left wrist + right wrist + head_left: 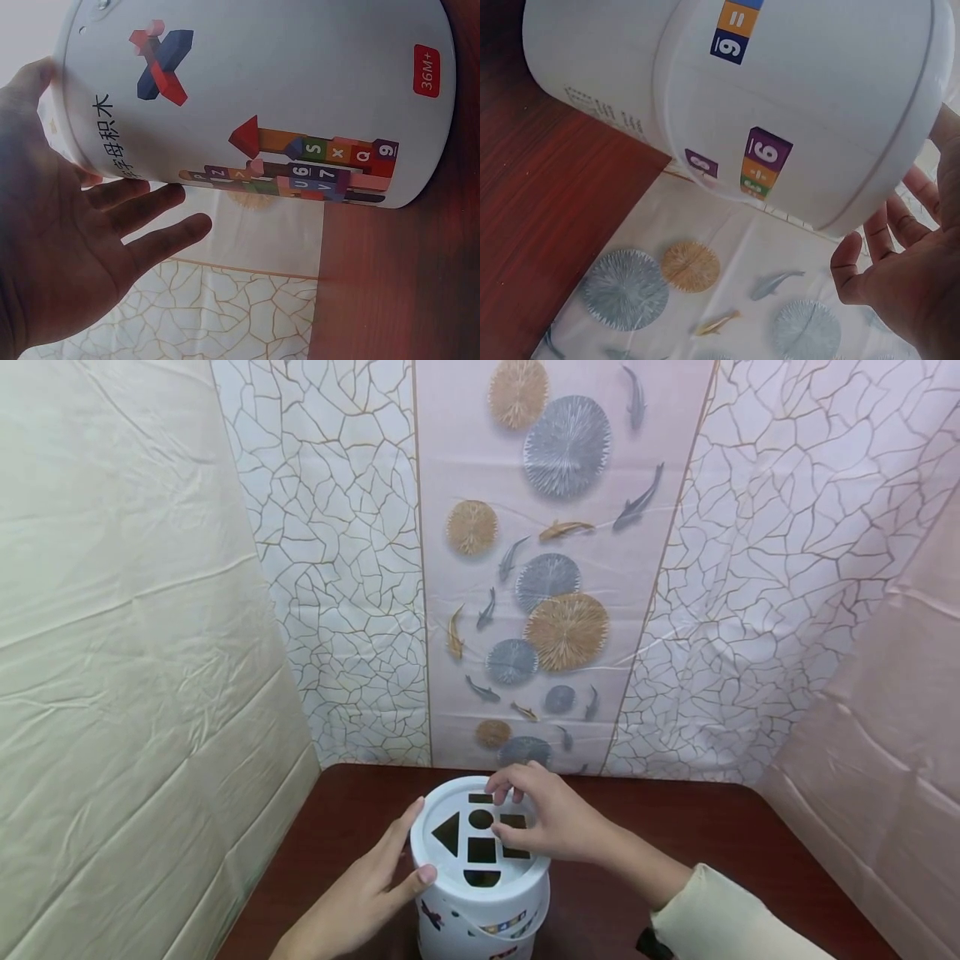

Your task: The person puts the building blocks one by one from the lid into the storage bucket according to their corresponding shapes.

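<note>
A white bucket (457, 935) printed with colourful block pictures stands upright near the table's front. Its pale lid (450, 870) has several cut-out shapes, among them a triangle, a circle and a square. My left hand (363, 889) rests against the bucket's left side, thumb at the lid's rim and fingers extended. In the left wrist view, the fingers of that hand (82, 217) are spread beside the wall. Over the lid's right part is my right hand (558, 818), its fingers loosely bent, with nothing visible between them. Whether its fingertips touch the lid, I cannot tell.
The bucket's white handle (664, 105) hangs down along its wall. A dark red-brown table (690, 827) lies beneath. Patterned cloth (360, 568) hangs behind it, with plain pale cloth walls (135, 693) at the sides. A small black object (652, 943) shows beneath the right sleeve.
</note>
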Available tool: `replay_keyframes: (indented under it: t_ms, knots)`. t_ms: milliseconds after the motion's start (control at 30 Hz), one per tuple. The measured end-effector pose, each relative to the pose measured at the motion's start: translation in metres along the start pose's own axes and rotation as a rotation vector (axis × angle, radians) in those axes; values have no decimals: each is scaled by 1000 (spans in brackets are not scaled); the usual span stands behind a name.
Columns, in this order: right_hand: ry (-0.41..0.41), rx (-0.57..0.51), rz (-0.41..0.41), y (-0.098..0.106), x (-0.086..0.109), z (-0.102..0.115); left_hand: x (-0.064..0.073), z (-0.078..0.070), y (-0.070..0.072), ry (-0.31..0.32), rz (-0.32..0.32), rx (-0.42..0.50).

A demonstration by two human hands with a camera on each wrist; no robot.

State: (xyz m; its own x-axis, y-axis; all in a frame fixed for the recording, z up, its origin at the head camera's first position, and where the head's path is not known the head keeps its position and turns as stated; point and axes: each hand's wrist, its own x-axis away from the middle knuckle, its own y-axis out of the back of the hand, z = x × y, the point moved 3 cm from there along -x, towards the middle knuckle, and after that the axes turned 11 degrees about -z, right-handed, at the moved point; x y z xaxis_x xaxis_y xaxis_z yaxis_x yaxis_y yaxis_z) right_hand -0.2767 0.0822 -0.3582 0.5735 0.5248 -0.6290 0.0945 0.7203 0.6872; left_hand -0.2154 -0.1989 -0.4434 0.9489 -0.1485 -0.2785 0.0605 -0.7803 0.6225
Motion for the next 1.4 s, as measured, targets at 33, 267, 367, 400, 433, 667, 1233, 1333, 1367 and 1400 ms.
replay_keyframes:
  t_ms: [33,267,367,400,433,667,1233,1333,1367,1400]
  knots:
    - [1,-1,-12,2,2,-1,0,0,0,0,0,-1]
    - [-26,-7,-79,17,17,-4,0,1,0,-4,-11,-12]
    - [-29,9,-105,24,23,-5,1,1,-1,-8,-12,-10]
    - [-30,17,-113,26,26,-6,1,1,-1,-11,-12,-11]
    - [-32,24,-119,28,28,-6,1,2,-1,-13,-13,-11]
    - [-37,75,-164,41,48,-17,1,3,-3,-9,-14,-7]
    - [-21,162,-231,56,95,-46,2,-3,-1,-10,-17,-15]
    - [-38,179,-225,59,102,-51,2,-2,-2,-7,-15,-10]
    - [-39,184,-226,60,105,-53,2,-2,-2,-7,-15,-9]
    - [-39,190,-227,61,107,-54,2,-1,-2,-7,-16,-9]
